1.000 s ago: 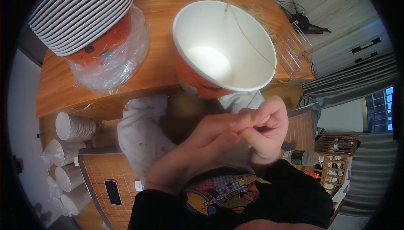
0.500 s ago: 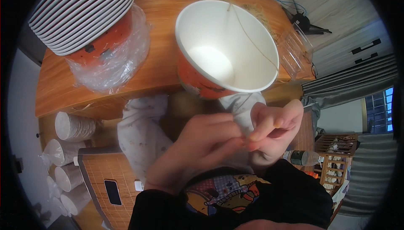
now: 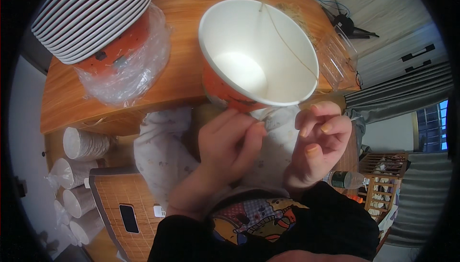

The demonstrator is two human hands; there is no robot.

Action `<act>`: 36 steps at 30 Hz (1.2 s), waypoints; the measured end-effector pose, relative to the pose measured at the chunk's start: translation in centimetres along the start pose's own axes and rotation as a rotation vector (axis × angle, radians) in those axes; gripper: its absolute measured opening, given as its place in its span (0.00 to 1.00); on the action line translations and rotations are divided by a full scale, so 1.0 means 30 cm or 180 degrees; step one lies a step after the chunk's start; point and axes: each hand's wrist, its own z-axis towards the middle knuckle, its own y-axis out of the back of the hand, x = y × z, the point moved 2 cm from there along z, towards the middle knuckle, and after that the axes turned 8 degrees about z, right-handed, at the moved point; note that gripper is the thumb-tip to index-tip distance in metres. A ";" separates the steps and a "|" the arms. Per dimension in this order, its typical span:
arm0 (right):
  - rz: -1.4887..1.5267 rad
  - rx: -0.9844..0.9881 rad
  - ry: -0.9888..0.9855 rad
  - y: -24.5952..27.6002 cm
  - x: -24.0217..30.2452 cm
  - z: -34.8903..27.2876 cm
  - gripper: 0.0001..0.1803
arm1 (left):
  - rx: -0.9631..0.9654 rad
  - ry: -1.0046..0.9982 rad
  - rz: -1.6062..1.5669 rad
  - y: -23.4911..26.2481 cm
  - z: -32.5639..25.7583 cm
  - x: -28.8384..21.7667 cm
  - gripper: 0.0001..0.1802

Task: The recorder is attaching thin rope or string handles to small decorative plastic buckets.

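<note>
A large paper bucket (image 3: 239,65), white inside and orange with a printed pattern outside, stands tilted toward me at the table's front edge. A thin tan cord (image 3: 289,48) crosses its opening from the far rim to the right rim. My left hand (image 3: 230,142) is closed just below the bucket's near rim, thumb pressed against the fingers. A short stretch of cord shows at its fingertips; the rest of that grip is hidden. To the right, my right hand (image 3: 326,140) is held up with its fingers apart and loosely curled, holding nothing.
A stack of nested paper buckets (image 3: 96,17), partly in clear plastic, stands at the table's left. Loose tan cord (image 3: 297,17) and a clear plastic holder (image 3: 335,58) lie beyond the bucket. White rolls (image 3: 81,143), a phone (image 3: 129,218) and a bottle (image 3: 345,179) are lower down.
My hands have moved apart from where their fingertips met. The left hand has risen toward the bucket's rim; the right hand has opened and shifted slightly right.
</note>
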 end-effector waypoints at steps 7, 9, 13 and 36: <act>-0.0104 -0.0030 0.0352 0.002 0.006 0.001 0.16 | -0.0171 0.0024 0.0073 -0.016 -0.001 -0.001 0.03; -0.0172 -0.0014 0.0446 0.003 0.005 0.005 0.16 | -0.0155 0.0085 0.0160 -0.016 -0.002 -0.006 0.03; -0.0217 0.0040 0.0653 0.003 0.002 0.012 0.15 | -0.0129 0.0166 0.0276 -0.013 0.000 -0.015 0.02; -0.2221 0.0789 0.0746 -0.048 0.047 0.117 0.16 | -0.0287 0.0051 0.0150 -0.038 0.020 -0.012 0.02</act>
